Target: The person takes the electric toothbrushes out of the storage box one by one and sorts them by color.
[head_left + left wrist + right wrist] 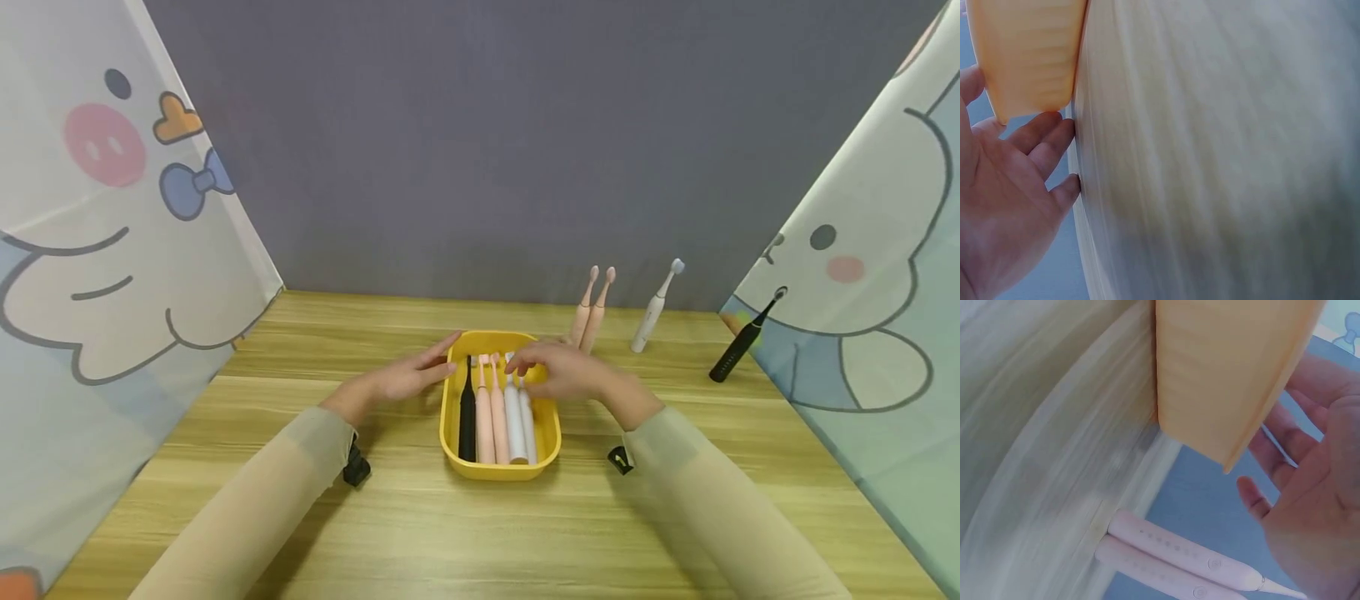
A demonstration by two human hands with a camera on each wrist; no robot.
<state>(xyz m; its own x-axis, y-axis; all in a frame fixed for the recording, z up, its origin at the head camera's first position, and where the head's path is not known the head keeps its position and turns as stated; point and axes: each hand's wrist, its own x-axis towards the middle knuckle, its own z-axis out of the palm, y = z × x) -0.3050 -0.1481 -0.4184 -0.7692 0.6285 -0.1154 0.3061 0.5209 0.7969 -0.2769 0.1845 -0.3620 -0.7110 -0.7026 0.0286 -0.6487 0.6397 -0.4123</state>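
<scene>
A yellow plastic basket [501, 472] stands on the table. In it lie a black electric toothbrush [467, 421], two pink electric toothbrushes [485, 425] and two white ones [515, 429], side by side with their heads at the far end. My left hand [405, 377] is at the basket's left side, fingers extended and fingertips against its wall in the left wrist view. Over the right rim reaches my right hand [558, 371], its loosely bent fingers above the white toothbrushes' heads; in the right wrist view the basket wall [1222, 375] partly hides these fingers.
Behind the right hand, two pink toothbrushes [587, 321] stand upright on the wooden table [360, 517]. Farther right are an upright white toothbrush [650, 321] and a black one [738, 350]. A grey panel [465, 150] backs the table, with cartoon-printed cloths at both sides.
</scene>
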